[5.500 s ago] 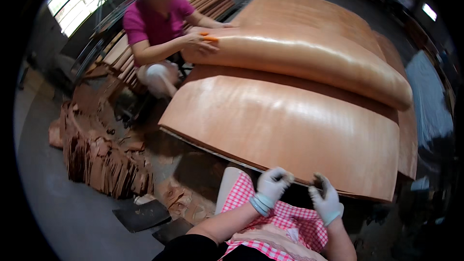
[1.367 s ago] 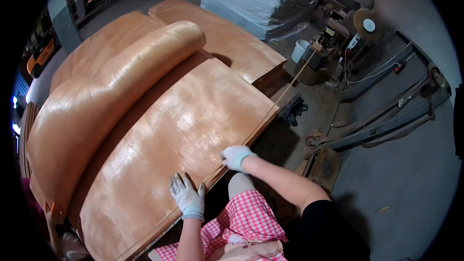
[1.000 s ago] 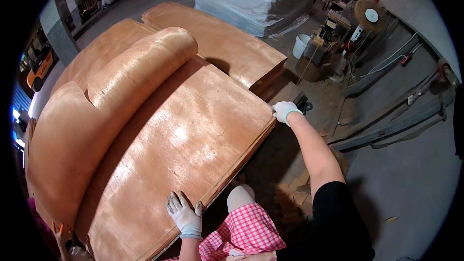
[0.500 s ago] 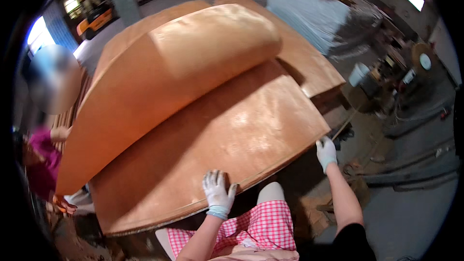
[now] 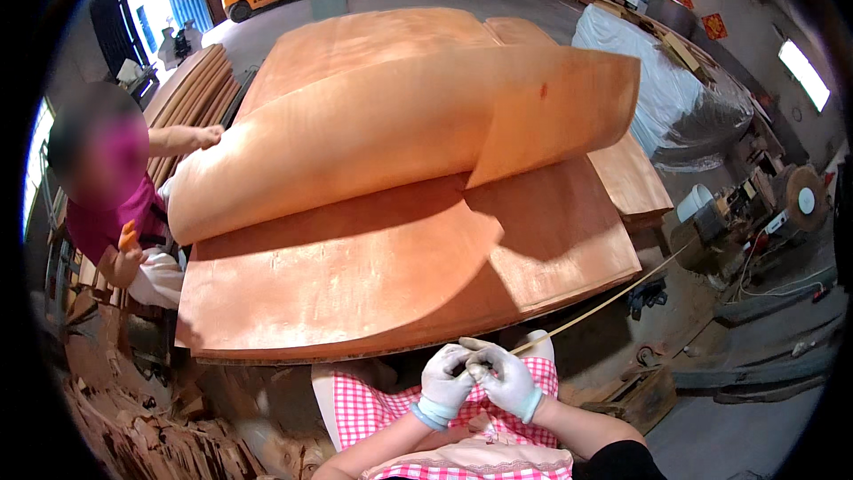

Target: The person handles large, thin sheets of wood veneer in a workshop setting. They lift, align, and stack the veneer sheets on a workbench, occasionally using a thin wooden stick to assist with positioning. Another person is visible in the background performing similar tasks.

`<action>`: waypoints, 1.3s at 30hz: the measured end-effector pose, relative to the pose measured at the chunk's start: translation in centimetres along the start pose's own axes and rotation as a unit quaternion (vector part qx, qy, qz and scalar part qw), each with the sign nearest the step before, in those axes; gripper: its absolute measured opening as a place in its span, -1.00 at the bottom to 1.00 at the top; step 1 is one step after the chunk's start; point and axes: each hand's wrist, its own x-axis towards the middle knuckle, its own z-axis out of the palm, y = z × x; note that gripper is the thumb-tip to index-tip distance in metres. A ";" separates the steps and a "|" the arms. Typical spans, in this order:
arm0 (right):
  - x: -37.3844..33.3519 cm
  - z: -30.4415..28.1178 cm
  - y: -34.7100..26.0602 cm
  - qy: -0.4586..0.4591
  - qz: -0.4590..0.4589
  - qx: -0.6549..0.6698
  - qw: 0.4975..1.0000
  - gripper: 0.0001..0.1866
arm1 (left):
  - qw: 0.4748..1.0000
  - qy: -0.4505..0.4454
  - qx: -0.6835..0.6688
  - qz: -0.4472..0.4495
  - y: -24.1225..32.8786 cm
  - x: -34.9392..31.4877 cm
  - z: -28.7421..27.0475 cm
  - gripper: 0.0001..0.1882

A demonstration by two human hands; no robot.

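1. Head view, the fingers: the left hand (image 5: 444, 380) and right hand (image 5: 506, 382), both in white work gloves, meet above the lap, their fingertips close together or touching. The right fingers are bent narrow on a thin tan strip (image 5: 613, 294); the left fingers are curled beside them, and I cannot tell whether they grip it too, since the gloves hide its near end.
2. Head view, the strip: from the right fingers it slants away to the right and upward, clear of the floor, toward a machine with a brown reel (image 5: 787, 185), well apart from the hands. A white bucket (image 5: 693, 202) stands to the left of that reel, also far beyond the right fingers.
3. Head view, beyond the fingers: the front edge of a stack of wood sheets (image 5: 569, 253) lies just past the fingertips. Farther away, a large curled sheet (image 5: 382, 138) arches over the stack.
4. Head view, left of the fingers: a co-worker (image 5: 111, 213) in a purple top is at the curled sheet's left end, one arm stretched toward it, with something orange (image 5: 129, 236) at the lower hand.
5. Head view, nearer than the fingers: a pink checked apron (image 5: 355, 409) covers the lap, below both gloves.
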 end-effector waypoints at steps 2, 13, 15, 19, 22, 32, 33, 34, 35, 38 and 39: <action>0.4 1.2 -0.1 -0.034 0.006 -0.013 0.999 -0.72 | 0.998 0.030 -0.041 -0.037 -1.2 -1.2 -0.9 -0.86; 2.1 -0.9 -0.3 -0.095 0.009 -0.292 0.952 -0.61 | 0.911 0.060 -0.319 -0.253 -3.9 -2.2 -0.5 -0.92; 2.5 -2.2 -2.3 -0.067 0.035 -0.356 0.931 -0.70 | 0.914 0.074 -0.317 -0.243 -3.7 -1.1 -0.5 -0.94; 2.9 -6.0 -3.1 -0.048 0.115 -0.408 0.904 -0.64 | 0.912 0.074 -0.313 -0.254 -3.9 2.0 0.7 -0.94; 4.5 -8.8 -4.6 -0.074 0.153 -0.440 0.882 -0.63 | 0.925 0.052 -0.282 -0.250 -4.2 4.7 2.2 -0.91; 17.7 -16.0 -2.5 -0.076 0.143 -0.480 0.862 -0.66 | 0.985 0.124 0.063 -0.105 -7.9 17.6 4.8 -0.85; 19.5 -16.4 -1.6 -0.082 0.146 -0.454 0.875 -0.67 | 0.981 0.139 0.115 -0.079 -8.8 18.8 4.7 -0.85; 21.3 -16.4 -0.8 -0.091 0.146 -0.427 0.888 -0.67 | 0.972 0.155 0.168 -0.052 -9.8 20.0 4.3 -0.85; 22.9 -16.3 0.0 -0.093 0.163 -0.421 0.887 -0.68 | 0.968 0.130 0.204 -0.067 -10.6 21.0 3.8 -0.84; 26.0 -16.5 2.3 -0.094 0.213 -0.406 0.884 -0.69 | 0.931 0.112 0.339 -0.084 -11.6 23.1 3.8 -0.84; 26.7 -16.6 3.1 -0.093 0.227 -0.400 0.883 -0.69 | 0.921 0.099 0.362 -0.103 -12.0 23.5 4.1 -0.85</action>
